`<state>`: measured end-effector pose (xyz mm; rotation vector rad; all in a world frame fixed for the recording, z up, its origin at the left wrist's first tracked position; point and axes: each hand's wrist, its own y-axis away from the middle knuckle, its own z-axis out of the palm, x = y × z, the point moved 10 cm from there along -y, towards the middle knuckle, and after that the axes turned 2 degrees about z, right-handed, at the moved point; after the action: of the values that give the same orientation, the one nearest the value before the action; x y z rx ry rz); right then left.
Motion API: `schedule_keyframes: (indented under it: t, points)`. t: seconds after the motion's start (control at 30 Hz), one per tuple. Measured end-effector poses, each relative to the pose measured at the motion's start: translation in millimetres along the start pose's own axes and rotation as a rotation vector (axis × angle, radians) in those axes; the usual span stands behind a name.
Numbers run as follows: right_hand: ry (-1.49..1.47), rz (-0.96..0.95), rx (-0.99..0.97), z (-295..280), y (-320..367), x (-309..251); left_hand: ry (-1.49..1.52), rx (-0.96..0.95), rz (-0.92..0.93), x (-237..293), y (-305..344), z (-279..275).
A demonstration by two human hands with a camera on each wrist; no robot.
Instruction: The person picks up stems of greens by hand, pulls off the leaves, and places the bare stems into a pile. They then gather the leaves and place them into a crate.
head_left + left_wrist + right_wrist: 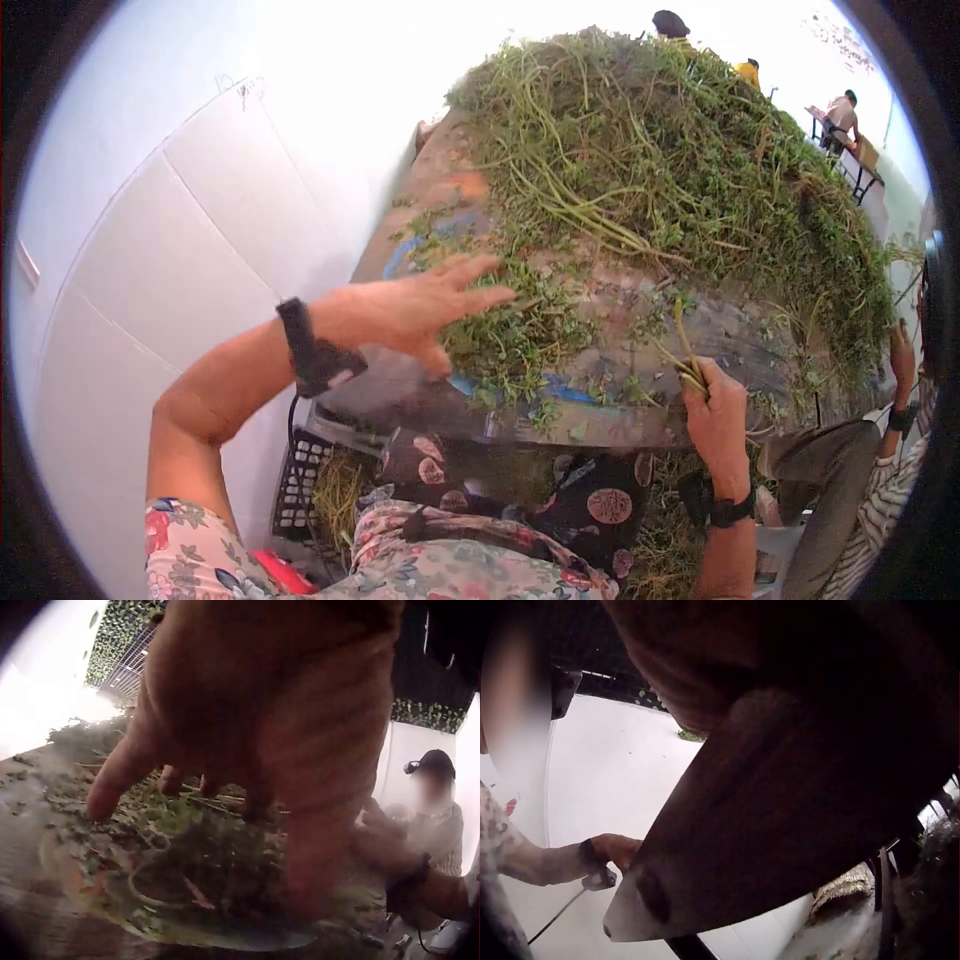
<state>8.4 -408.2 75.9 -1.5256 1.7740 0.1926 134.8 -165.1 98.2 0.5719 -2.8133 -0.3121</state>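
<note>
My left hand [410, 305] hovers with spread fingers at a small pile of loose green leaves [525, 345] near the table's front left. In the left wrist view the same hand [262, 712] hangs above the leafy greens [195, 840], thumb and fingers apart, nothing gripped. At the table's front edge my right hand [718, 410] pinches a few pale green stems [683, 340] between thumb and fingers. Beyond both hands rises a large heap of leafy greens [660, 150]. In the right wrist view a dark shape fills most of the picture and hides the stems.
Leaf scraps litter the table [640, 425]. A black crate [300, 480] holding stems stands below at the left, beside a white wall [190, 250]. Another person's leg [830, 490] is close at the right; a person [843, 118] is at the back.
</note>
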Motion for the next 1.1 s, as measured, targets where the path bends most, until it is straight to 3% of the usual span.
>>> schedule_keyframes:
  t: [0.13, 0.23, 0.33, 0.57, 0.73, 0.87, 0.97, 1.1]
  points:
    - [-0.005, 0.083, -0.023, 0.4, -0.4, 6.4, -0.167, 0.001, 0.171, 33.6, -32.0, 10.7]
    - [-0.060, 0.048, -0.015, 0.3, 1.7, 8.7, -0.218, -0.054, 0.117, 46.2, -52.3, 16.5]
    - [-0.080, 0.167, -0.026, 1.1, 3.0, 20.7, -0.182, -0.054, 0.084, 21.7, -54.3, 23.5]
    - [-0.124, 0.208, 0.040, -3.4, 6.1, 20.6, -0.129, 0.010, -0.133, -61.2, -10.2, 31.4]
    - [-0.074, 0.206, 0.056, -3.0, 7.2, 25.8, -0.079, 0.030, -0.187, -97.4, 13.8, 28.1]
    - [-0.006, 0.209, 0.039, -4.4, 9.5, 28.0, -0.129, 0.205, -0.190, -97.9, 33.4, 14.2]
    - [-0.016, 0.203, 0.095, -5.6, 11.9, 33.8, -0.171, 0.236, -0.151, -67.5, 43.9, 9.1]
    - [-0.012, 0.175, 0.236, -9.7, 13.7, 44.1, -0.168, 0.225, -0.147, -69.0, 55.5, 15.1]
